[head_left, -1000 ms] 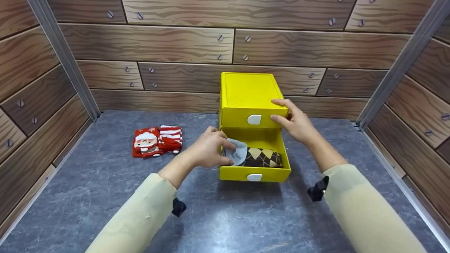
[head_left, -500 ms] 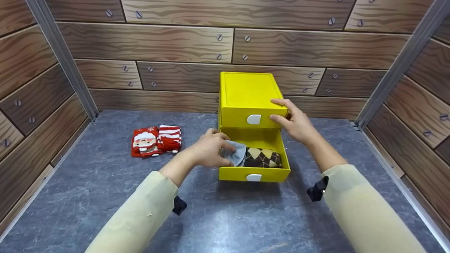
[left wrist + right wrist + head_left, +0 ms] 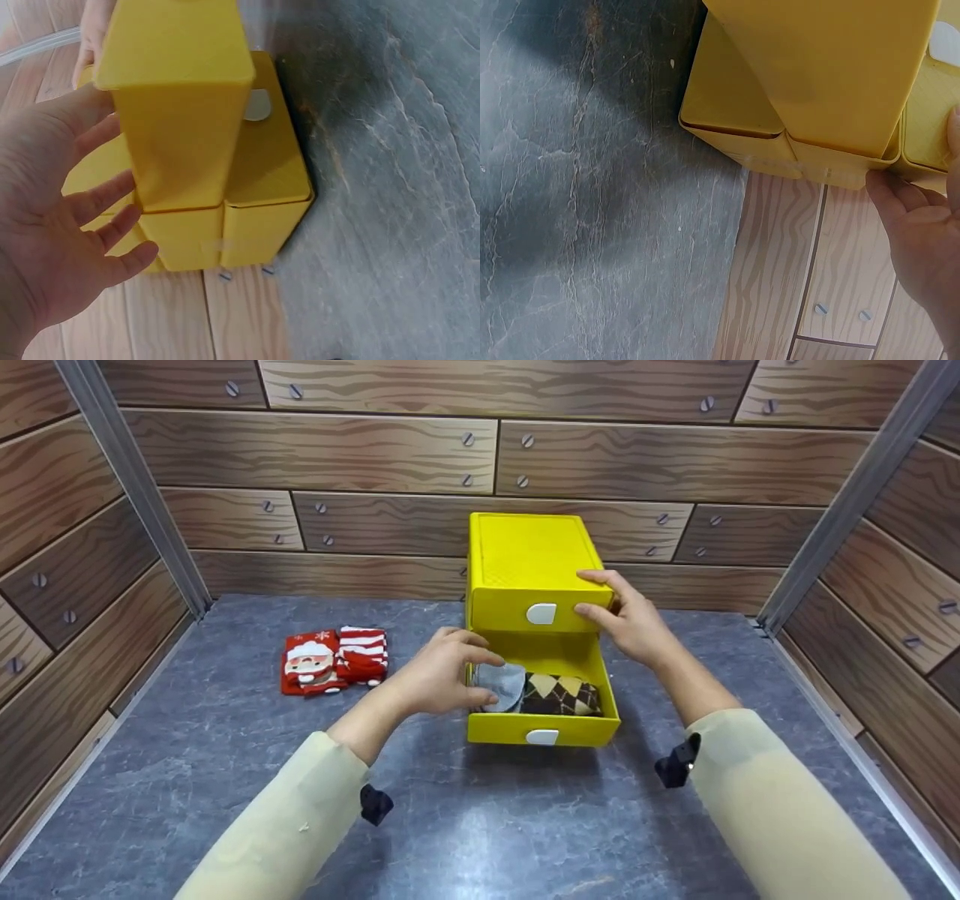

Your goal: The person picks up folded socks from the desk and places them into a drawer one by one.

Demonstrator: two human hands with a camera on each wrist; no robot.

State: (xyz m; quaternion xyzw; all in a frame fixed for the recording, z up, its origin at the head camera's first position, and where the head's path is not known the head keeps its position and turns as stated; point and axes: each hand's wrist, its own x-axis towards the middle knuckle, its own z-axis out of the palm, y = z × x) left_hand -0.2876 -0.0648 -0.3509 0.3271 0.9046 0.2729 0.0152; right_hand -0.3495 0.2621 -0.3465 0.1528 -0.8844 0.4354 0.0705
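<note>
A yellow plastic drawer cabinet (image 3: 536,551) stands on the table, its middle drawer (image 3: 499,729) pulled out. Inside that drawer lie a folded light-grey sock (image 3: 506,684) at the left and a brown-and-yellow argyle sock (image 3: 561,695) at the right. My left hand (image 3: 442,675) is over the drawer's left wall beside the grey sock, fingers spread and relaxed; the left wrist view shows nothing in its palm. My right hand (image 3: 634,626) holds the cabinet's upper right front corner, thumb on the top drawer's front and index finger on the top edge. Its other fingers lie along the side (image 3: 900,187).
A pair of folded red Christmas socks (image 3: 311,664) with a Santa face and red-white stripes lies on the grey marbled table (image 3: 225,750), left of the cabinet. Below the pulled-out drawer sits a pushed-in one (image 3: 266,150). Wood-patterned panels (image 3: 322,450) wall in the table.
My left hand has let go of the grey sock, its fingers lifting and spreading slightly to the left. The sock now lies flatter in the drawer. My right hand has stayed on the cabinet.
</note>
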